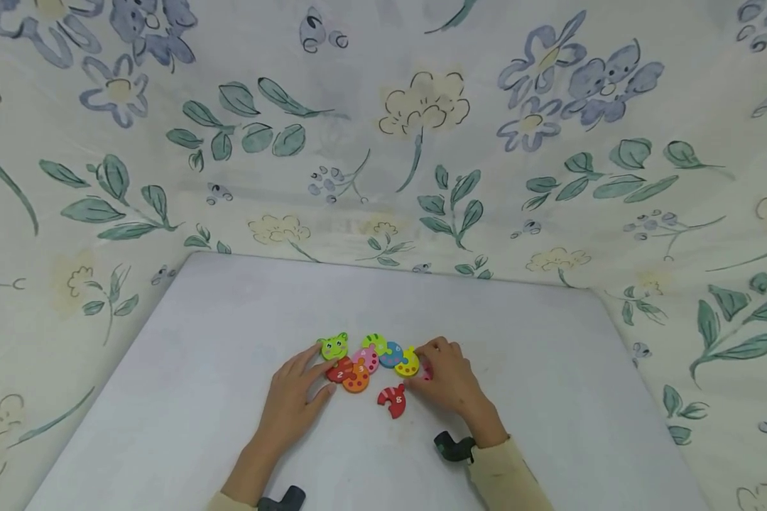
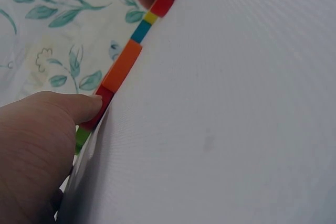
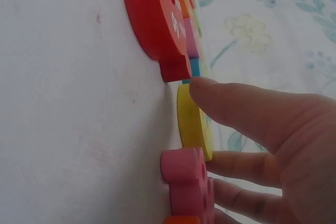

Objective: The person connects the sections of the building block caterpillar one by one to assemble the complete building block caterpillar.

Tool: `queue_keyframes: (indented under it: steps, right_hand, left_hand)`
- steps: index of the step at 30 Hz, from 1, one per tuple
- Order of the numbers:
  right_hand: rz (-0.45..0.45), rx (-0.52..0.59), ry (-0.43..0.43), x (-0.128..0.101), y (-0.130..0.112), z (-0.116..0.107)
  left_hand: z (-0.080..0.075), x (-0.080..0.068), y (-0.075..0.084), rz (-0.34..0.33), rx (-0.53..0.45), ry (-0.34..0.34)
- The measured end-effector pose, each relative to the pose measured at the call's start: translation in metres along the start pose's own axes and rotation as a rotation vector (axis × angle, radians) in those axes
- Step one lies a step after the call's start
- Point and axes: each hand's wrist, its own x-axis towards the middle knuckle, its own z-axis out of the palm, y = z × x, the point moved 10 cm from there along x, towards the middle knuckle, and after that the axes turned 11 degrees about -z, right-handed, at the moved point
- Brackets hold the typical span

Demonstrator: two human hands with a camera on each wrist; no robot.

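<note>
A row of flat numbered caterpillar puzzle pieces lies on the table, starting with a smiling green head. My left hand rests around this end, its fingers by the head and its thumb against the red piece marked 2. An orange piece, a pink piece, a green piece and a blue piece follow. At the other end, my right hand pinches the yellow piece between thumb and finger. Another pink piece lies beside it, partly hidden by that hand.
A loose red piece marked 8 lies in front of the row. The white table meets floral fabric at its back and sides. A black wrist camera sits on the right wrist and another on the left.
</note>
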Motion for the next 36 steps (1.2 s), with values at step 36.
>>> queue_keyframes:
  steps: [36]
  right_hand:
    - [0.055, -0.036, 0.092, -0.0007, -0.0037, 0.0001]
  left_hand:
    - [-0.0022, -0.0001, 0.0021, -0.001, -0.004, 0.002]
